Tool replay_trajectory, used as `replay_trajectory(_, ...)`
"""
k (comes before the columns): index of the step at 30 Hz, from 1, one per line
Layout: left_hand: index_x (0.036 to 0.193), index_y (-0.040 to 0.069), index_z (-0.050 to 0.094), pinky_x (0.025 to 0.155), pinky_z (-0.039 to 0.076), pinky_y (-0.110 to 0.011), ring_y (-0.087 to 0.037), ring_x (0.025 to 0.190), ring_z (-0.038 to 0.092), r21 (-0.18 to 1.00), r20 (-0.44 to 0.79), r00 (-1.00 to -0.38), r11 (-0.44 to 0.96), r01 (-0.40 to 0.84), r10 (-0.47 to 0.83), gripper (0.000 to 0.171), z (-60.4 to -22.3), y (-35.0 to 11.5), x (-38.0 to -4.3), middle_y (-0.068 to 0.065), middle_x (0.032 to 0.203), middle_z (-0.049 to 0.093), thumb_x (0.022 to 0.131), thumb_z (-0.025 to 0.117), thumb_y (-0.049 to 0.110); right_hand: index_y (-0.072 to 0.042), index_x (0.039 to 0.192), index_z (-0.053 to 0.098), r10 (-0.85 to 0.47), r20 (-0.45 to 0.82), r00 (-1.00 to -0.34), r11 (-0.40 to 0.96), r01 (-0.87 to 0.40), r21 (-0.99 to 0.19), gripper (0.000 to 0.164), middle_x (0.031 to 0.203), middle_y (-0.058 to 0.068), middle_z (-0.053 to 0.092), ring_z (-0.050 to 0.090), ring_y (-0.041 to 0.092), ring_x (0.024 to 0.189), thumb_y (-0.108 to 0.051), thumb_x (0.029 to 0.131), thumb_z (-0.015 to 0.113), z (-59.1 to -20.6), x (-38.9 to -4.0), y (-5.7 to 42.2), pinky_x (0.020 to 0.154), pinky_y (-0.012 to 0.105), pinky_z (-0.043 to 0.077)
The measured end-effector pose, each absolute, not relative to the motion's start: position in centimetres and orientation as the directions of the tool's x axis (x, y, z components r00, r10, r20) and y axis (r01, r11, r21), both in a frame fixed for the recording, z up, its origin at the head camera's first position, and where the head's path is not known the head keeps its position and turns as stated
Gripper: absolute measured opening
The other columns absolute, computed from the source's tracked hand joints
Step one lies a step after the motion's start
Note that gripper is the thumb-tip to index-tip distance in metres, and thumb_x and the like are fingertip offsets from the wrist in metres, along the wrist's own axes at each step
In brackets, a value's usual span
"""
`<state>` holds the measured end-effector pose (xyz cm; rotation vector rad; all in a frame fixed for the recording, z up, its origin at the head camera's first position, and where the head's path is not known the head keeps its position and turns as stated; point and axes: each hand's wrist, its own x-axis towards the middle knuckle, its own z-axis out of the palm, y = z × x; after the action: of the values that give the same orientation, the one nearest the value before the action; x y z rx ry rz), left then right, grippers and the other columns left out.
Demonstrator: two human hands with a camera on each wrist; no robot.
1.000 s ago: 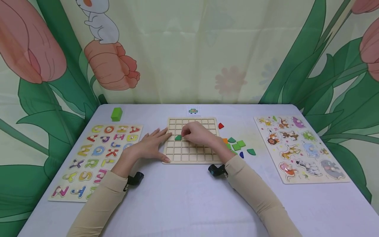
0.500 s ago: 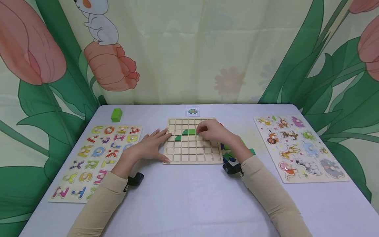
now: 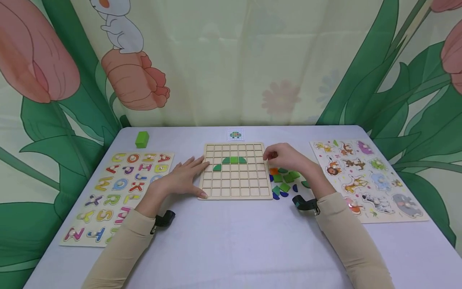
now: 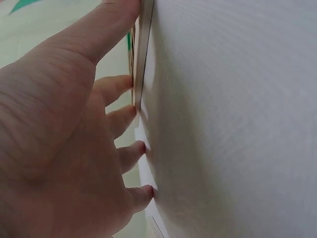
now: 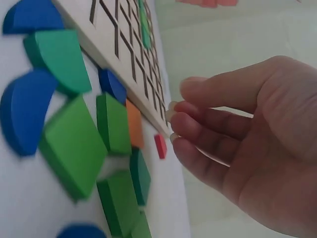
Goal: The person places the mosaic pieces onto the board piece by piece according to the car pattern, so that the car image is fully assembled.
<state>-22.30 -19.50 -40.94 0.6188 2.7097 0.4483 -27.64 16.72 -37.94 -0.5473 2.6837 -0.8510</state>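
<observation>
two bare hands are attending to the grid board (image 3: 234, 176), which is lying flat on the counter (image 3: 216, 245) before the person, presumably for equal reach. the left hand (image 3: 183, 176) is holding its fingers straight and apart, clamping nothing; its thumb is touching the near left corner and some fingertips the left edge, apparently bracing the board against sliding. the right hand (image 3: 285, 154) is hovering beside the board's right edge, thumb and bent fingers slightly apart, no piece showing between them. in the right wrist view, a red piece (image 5: 161, 147) is lying near those fingertips.

four green pieces (image 3: 234, 160) are sitting in the grid: three are forming a domed row, one is occupying a cell lower and leftward. the ridges are probably aligning them. loose green squares (image 3: 284, 187), an orange piece (image 3: 274, 171) and blue pieces (image 3: 295, 188) are lying right of the board, seemingly for the right hand's convenience. a picture card (image 3: 236, 135) is lying beyond the far edge, likely for easy viewing.
</observation>
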Motion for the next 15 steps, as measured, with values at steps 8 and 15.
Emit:
replay_trajectory(8, 0.159, 0.023, 0.026, 0.119, 0.011, -0.07, -0.039, 0.156, 0.006, 0.368, -0.239, -0.855, 0.858, 0.358, 0.459, 0.114, -41.0, -19.5, -22.3, -0.003, 0.17, 0.008, 0.068, 0.08, 0.067, -0.009, 0.103, 0.07, -0.386, -0.202, -0.9, 0.784, -0.204, -0.586, 0.014, 0.092, 0.008, 0.062, 0.055, 0.024, 0.089, -0.005, 0.089, 0.065, -38.1, -27.5, 20.3, 0.075, 0.031, 0.048)
replay_trajectory(15, 0.159, 0.023, 0.026, 0.119, 0.011, -0.069, -0.039, 0.156, 0.006, 0.372, -0.248, -0.854, 0.859, 0.351, 0.457, 0.114, -40.8, -19.5, -22.3, -0.004, 0.17, 0.009, 0.068, 0.08, 0.066, -0.008, 0.104, 0.067, -0.397, -0.32, -0.86, 0.819, -0.175, -0.546, 0.019, 0.094, 0.008, 0.061, 0.053, 0.024, 0.091, -0.001, 0.086, 0.066, -37.7, -27.1, 22.6, 0.077, 0.032, 0.046)
